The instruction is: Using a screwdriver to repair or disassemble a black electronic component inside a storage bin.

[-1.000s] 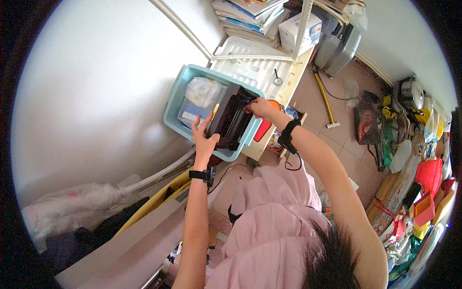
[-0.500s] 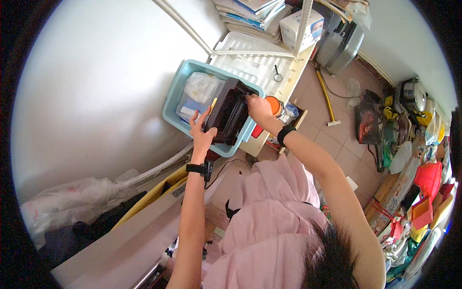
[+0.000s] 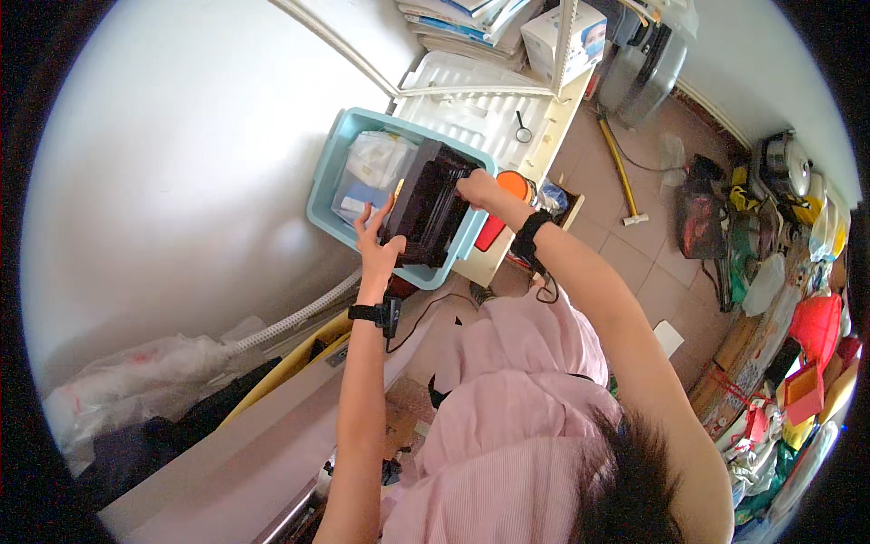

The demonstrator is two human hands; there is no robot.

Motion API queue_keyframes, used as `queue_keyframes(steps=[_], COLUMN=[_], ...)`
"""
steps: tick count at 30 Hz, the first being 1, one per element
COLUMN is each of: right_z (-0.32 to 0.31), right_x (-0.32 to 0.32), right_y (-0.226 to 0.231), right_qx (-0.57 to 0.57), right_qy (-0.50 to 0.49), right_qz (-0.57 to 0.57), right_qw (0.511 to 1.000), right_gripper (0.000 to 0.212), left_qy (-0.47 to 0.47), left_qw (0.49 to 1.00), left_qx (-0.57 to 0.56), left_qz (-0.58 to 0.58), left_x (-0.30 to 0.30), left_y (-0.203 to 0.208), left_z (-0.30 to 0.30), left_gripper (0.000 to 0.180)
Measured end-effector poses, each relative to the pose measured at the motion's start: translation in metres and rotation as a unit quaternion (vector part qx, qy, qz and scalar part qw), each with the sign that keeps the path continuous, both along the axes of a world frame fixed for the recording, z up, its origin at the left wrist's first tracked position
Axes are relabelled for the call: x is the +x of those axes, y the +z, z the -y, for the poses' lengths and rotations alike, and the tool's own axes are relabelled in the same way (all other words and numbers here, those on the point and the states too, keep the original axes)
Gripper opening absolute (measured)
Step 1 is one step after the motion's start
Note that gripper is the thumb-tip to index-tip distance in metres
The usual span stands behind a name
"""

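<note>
1. The dark box was seated, tilted, in the blue bin at eleven o'clock of the view, toward the bin's three o'clock side, beside a white bundle.
2. At its eight o'clock corner the box was held by the left hand, thumb and fingers spread wide.
3. At its two o'clock end the right hand was curled inward; whether anything was pinched could not be told.
4. The step was judged to be handling at the box's interior; a steady left hold was judged to be needed next.
5. The right fingertips were hidden, and the dark interior was hard to make out.
</note>
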State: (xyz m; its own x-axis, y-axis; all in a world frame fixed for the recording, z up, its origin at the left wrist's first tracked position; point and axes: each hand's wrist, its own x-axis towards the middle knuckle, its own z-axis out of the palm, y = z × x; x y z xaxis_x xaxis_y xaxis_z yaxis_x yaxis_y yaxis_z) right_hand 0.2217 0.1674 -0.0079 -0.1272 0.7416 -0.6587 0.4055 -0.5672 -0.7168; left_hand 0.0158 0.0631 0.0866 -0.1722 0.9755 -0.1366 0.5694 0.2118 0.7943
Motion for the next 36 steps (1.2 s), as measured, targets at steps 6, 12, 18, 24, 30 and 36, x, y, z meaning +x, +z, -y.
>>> queue_keyframes(steps=[6,12,18,24,30,36], right_z=[0.017,0.024,0.027,0.020,0.036,0.040], right_x=[0.004,0.015,0.013,-0.003,-0.002,0.010], right_y=[0.022,0.002,0.020,0.005,0.006,-0.004], right_qx=[0.320,0.381,0.272,0.230,0.332,0.491], right_qy=[0.135,0.146,0.047,-0.011,-0.019,0.103], right_qz=[0.218,0.200,0.139,0.125,0.167,0.225], right_qw=[0.912,0.891,0.951,0.965,0.928,0.835], right_gripper=[0.024,0.024,0.025,0.024,0.017,0.018], left_qy=[-0.001,-0.008,-0.024,-0.031,-0.024,-0.013], left_qw=[1.000,1.000,1.000,0.999,1.000,0.999], left_qx=[0.003,-0.007,0.011,0.026,0.017,-0.010], left_qz=[0.013,0.009,-0.003,0.009,0.000,0.038], left_x=[-0.003,0.006,0.003,-0.005,0.004,0.002], left_y=[0.002,0.012,0.009,0.000,0.009,0.007], left_z=[0.000,-0.002,0.000,0.001,-0.001,-0.002], left_gripper=[0.075,0.074,0.074,0.075,0.074,0.072])
